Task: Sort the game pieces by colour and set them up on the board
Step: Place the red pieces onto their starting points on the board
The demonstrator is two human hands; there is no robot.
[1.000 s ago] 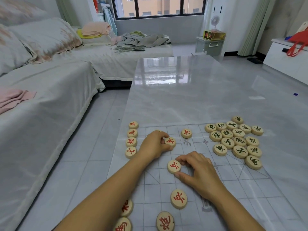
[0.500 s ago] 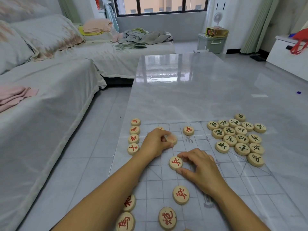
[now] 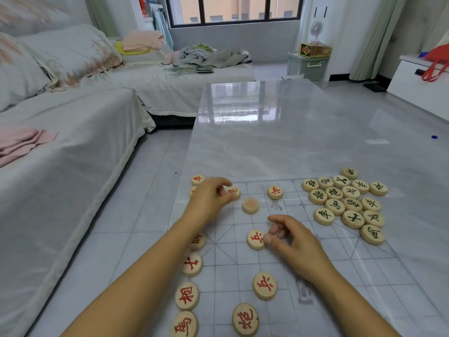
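Sixteen dark-lettered xiangqi pieces (image 3: 350,192) lie packed in one cluster at the far right of the board (image 3: 228,259), a thin translucent grid sheet spread on the glossy grey table (image 3: 291,142). Most of them touch their neighbours, and a few sit past the sheet's far edge.

Twelve red-lettered pieces (image 3: 264,285) are in view, in two groups of six. One six forms a loose column down the left margin. The chariot (image 3: 198,180) is farthest, and just beyond the wrist a second piece is mostly hidden. A third is half covered by the forearm, followed by the adviser (image 3: 192,264), the elephant (image 3: 187,296) and the horse (image 3: 184,324) nearest the camera. The other six lie well apart on the grid: three soldiers, two cannons and one motion-blurred disc (image 3: 250,205) whose face cannot be read.

Two bare hands are over the sheet. The left hand (image 3: 211,198) hangs at the far left corner with its fingers loosely curled and their tips at the edge of the far cannon (image 3: 234,192). Whether it grips that piece cannot be told.

The right hand (image 3: 296,242) is relaxed and half open. Its thumb tip touches the right edge of the middle soldier (image 3: 255,239), while the index finger arches above it, clear of the piece.
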